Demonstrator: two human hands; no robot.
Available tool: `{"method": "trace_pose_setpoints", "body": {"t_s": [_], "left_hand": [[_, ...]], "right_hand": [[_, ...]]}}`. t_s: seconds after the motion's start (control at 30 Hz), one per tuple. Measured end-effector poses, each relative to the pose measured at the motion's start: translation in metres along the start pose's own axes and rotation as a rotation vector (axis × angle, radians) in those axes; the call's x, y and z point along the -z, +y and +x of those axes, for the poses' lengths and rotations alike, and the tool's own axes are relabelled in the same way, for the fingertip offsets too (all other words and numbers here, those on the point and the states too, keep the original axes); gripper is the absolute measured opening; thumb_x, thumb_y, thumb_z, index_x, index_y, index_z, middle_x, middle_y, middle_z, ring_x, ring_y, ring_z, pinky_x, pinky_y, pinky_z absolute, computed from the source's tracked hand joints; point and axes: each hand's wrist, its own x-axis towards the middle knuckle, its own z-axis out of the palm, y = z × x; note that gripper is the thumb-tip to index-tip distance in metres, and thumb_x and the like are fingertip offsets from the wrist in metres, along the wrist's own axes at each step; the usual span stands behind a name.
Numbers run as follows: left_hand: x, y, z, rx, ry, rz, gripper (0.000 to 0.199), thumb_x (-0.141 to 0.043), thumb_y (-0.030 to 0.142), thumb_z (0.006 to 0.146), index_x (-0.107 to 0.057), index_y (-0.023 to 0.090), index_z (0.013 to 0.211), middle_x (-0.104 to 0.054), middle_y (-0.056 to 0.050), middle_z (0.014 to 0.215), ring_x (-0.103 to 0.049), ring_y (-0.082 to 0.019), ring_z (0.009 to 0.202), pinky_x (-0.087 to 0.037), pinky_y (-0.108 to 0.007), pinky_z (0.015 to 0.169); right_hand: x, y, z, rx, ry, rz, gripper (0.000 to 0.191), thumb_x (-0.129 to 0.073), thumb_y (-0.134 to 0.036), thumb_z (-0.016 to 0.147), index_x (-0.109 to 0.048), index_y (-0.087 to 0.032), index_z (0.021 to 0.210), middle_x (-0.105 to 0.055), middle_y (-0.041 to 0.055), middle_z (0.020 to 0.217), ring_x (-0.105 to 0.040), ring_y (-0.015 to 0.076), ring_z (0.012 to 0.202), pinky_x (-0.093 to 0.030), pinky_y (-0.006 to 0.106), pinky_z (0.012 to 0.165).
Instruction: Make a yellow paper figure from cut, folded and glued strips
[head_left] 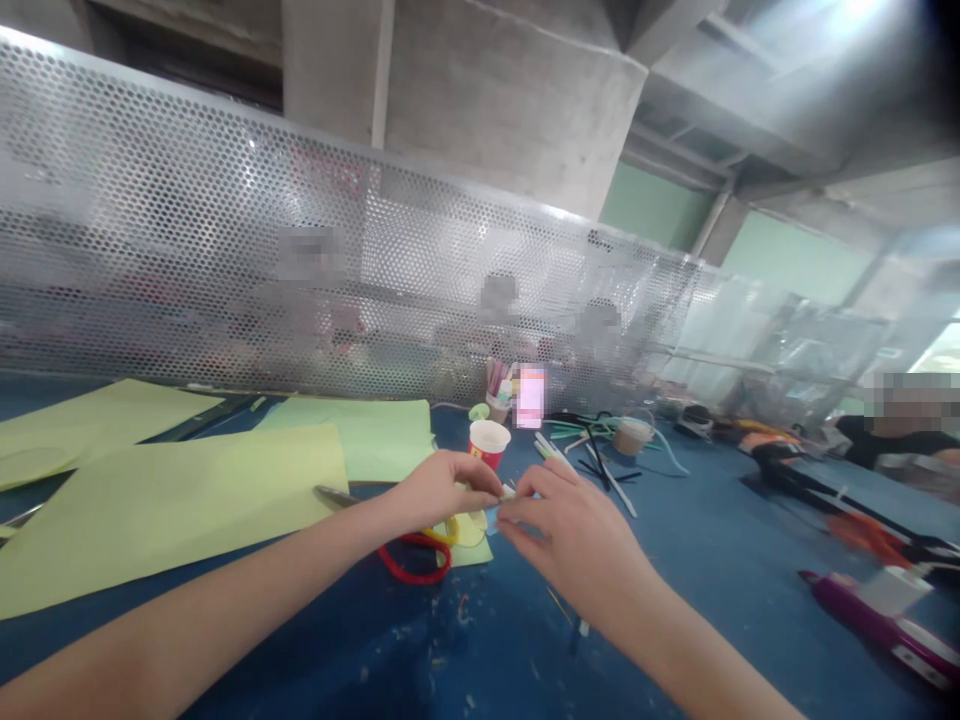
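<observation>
- Blue table [705, 540] is stretching across
- Yellow-green paper sheets [210, 490] are lying left
- Scissors [411, 578] are overlapping paper
- Paper cup [487, 441] is standing
- Purple tool [874, 615] is lying right

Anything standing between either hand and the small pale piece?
Nothing visible: the fingertips of the left hand and right hand are already at the small pale piece. The scissors lie under the left wrist, and the paper cup stands just beyond the hands, both outside that gap.
</observation>
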Motion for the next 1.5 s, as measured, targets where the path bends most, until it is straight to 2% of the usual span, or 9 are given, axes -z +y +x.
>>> {"method": "trace_pose_setpoints", "body": {"t_s": [0.13, 0.27, 0.4, 0.5, 0.63, 0.77, 0.93, 1.13, 1.5], "left_hand": [[0.001, 0.0, -0.002, 0.065, -0.081, -0.081, 0.018, -0.068, 0.024, 0.065, -0.069, 0.015, 0.08, -0.068, -0.003, 0.077, -0.06, -0.015, 0.07, -0.045, -0.025, 0.064], [-0.002, 0.005, -0.005, 0.09, -0.158, -0.233, 0.031, -0.074, 0.024, 0.062, -0.058, 0.016, 0.088, -0.067, -0.003, 0.077, -0.061, -0.014, 0.07, -0.044, -0.025, 0.064], [-0.004, 0.011, -0.008, 0.1, -0.218, -0.372, 0.046, -0.075, 0.019, 0.062, -0.045, 0.02, 0.097, -0.068, -0.003, 0.079, -0.062, -0.014, 0.073, -0.044, -0.026, 0.068], [-0.004, 0.013, -0.009, 0.091, -0.248, -0.461, 0.045, -0.074, 0.017, 0.064, -0.043, 0.021, 0.096, -0.068, -0.003, 0.081, -0.063, -0.014, 0.075, -0.044, -0.029, 0.074], [-0.002, 0.012, -0.008, 0.068, -0.222, -0.537, 0.045, -0.073, 0.015, 0.065, -0.044, 0.021, 0.098, -0.068, -0.002, 0.078, -0.062, -0.012, 0.071, -0.042, -0.025, 0.07], [-0.001, 0.013, -0.007, 0.093, -0.136, -0.61, 0.042, -0.073, 0.017, 0.066, -0.046, 0.02, 0.097, -0.068, -0.002, 0.076, -0.062, -0.011, 0.068, -0.039, -0.021, 0.061], [-0.001, 0.016, -0.006, 0.13, -0.054, -0.777, 0.045, -0.075, 0.013, 0.065, -0.047, 0.02, 0.099, -0.068, -0.001, 0.075, -0.063, -0.013, 0.073, -0.041, -0.023, 0.065], [0.0, 0.017, -0.005, 0.102, -0.019, -0.857, 0.04, -0.073, 0.014, 0.067, -0.05, 0.021, 0.099, -0.065, 0.0, 0.078, -0.063, -0.013, 0.076, -0.043, -0.025, 0.072], [0.0, 0.016, -0.003, 0.101, 0.023, -0.835, 0.029, -0.072, 0.016, 0.069, -0.06, 0.017, 0.096, -0.066, -0.004, 0.086, -0.062, -0.013, 0.082, -0.042, -0.028, 0.084]], "right_hand": [[0.023, 0.0, 0.014, -0.148, -0.107, 0.112, 0.011, -0.062, -0.022, 0.073, -0.071, -0.022, 0.067, -0.064, 0.0009, 0.064, -0.052, 0.0158, 0.065, -0.038, 0.028, 0.06], [0.041, 0.013, 0.032, -0.269, -0.376, 0.534, 0.005, -0.065, -0.022, 0.064, -0.068, -0.019, 0.061, -0.057, -0.0027, 0.054, -0.044, 0.0103, 0.05, -0.029, 0.023, 0.047], [0.041, 0.031, 0.045, -0.31, -0.505, 0.759, 0.004, -0.066, -0.016, 0.057, -0.064, -0.018, 0.059, -0.052, -0.0059, 0.048, -0.04, 0.0085, 0.047, -0.026, 0.021, 0.043], [0.035, 0.038, 0.046, -0.385, -0.545, 0.936, 0.016, -0.066, -0.015, 0.058, -0.064, -0.018, 0.074, -0.054, -0.0065, 0.05, -0.041, 0.0077, 0.046, -0.028, 0.019, 0.042], [0.022, 0.039, 0.04, -0.506, -0.494, 1.195, 0.028, -0.066, -0.02, 0.062, -0.061, -0.019, 0.089, -0.055, -0.0067, 0.053, -0.044, 0.0069, 0.045, -0.032, 0.018, 0.043], [0.007, 0.037, 0.034, -0.594, -0.379, 1.451, 0.023, -0.07, -0.024, 0.061, -0.061, -0.019, 0.082, -0.057, -0.0055, 0.06, -0.049, 0.0056, 0.05, -0.039, 0.017, 0.048], [-0.006, 0.04, 0.028, -0.642, -0.227, 1.662, 0.018, -0.073, -0.026, 0.063, -0.062, -0.017, 0.075, -0.061, -0.0032, 0.064, -0.051, 0.0035, 0.051, -0.045, 0.013, 0.051], [-0.008, 0.049, 0.023, -0.661, -0.141, 1.773, 0.013, -0.074, -0.017, 0.065, -0.065, -0.015, 0.075, -0.066, 0.0003, 0.073, -0.062, 0.0062, 0.062, -0.052, 0.014, 0.066], [-0.013, 0.043, 0.02, -0.657, -0.078, 1.777, 0.015, -0.075, -0.014, 0.063, -0.07, -0.013, 0.076, -0.07, 0.001, 0.074, -0.064, 0.0062, 0.066, -0.052, 0.014, 0.07]]}}
